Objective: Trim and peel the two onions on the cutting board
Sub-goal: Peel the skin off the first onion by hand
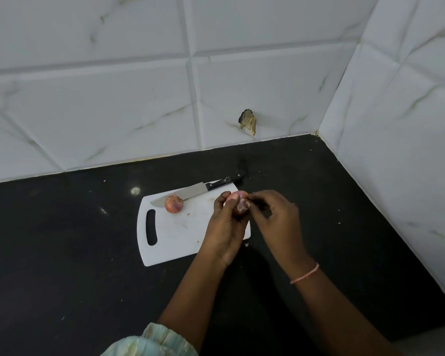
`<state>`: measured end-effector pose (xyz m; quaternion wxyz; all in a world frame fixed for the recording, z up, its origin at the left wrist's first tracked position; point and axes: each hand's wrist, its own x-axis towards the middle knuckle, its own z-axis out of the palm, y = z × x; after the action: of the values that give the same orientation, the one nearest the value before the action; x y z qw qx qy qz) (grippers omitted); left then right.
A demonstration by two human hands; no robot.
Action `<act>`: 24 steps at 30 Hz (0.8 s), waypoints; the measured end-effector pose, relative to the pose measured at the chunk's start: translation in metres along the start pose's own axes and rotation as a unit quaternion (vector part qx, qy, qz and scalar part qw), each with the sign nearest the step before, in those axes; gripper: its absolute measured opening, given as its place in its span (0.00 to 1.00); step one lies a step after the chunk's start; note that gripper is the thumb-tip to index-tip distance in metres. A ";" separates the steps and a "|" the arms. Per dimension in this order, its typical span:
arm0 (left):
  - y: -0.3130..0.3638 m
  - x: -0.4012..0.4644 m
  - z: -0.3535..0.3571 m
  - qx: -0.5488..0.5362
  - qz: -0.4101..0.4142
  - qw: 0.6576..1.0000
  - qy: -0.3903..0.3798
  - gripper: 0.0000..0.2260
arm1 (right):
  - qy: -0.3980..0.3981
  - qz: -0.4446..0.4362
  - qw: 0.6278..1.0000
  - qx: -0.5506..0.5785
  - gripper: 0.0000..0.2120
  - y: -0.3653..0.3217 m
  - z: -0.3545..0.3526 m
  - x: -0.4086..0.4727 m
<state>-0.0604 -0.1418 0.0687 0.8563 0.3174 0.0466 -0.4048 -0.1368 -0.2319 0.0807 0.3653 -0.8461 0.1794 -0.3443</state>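
Head-camera view over a black countertop [62,253]: a person's left hand [226,227] gripped a partly peeled onion [239,204] above the right edge of a white cutting board [175,235], fingers curled round it. The right hand [278,217] met it from the right, fingertips pinching at the onion's skin. A second onion [173,204], its reddish skin on, sat on the board's far left part, just beside the blade of a black-handled knife [201,190] that lay across the board's far edge, handle reaching past it onto the counter. A pink band [304,274] circled the right wrist. White marbled wall tiles [113,98] backed the corner, one chipped [248,120].
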 end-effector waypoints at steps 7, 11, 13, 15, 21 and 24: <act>0.005 -0.006 0.005 0.038 0.028 0.999 -0.011 0.06 | -0.006 0.019 1.000 0.019 0.06 -0.010 -0.001 0.002; 0.002 -0.007 0.009 0.060 0.031 0.998 0.010 0.03 | -0.006 0.001 1.000 0.005 0.03 -0.012 -0.005 0.002; 0.002 -0.006 0.008 0.059 0.025 0.998 0.017 0.03 | -0.022 -0.001 1.000 -0.014 0.02 -0.010 -0.005 0.003; 0.003 -0.005 0.006 0.058 0.021 0.998 0.019 0.03 | -0.053 0.014 0.998 -0.038 0.01 -0.006 -0.003 0.004; 0.006 -0.002 0.004 0.066 0.018 0.998 0.010 0.06 | -0.088 0.094 0.991 0.040 0.03 -0.004 -0.007 0.010; 0.008 -0.001 0.005 0.065 0.023 0.998 0.011 0.06 | -0.092 0.168 0.979 0.071 0.05 -0.004 -0.007 0.010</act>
<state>-0.0563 -0.1410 0.0771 0.8423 0.3778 0.0221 -0.3839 -0.1341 -0.2385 0.0915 0.4916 -0.8039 0.2599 -0.2109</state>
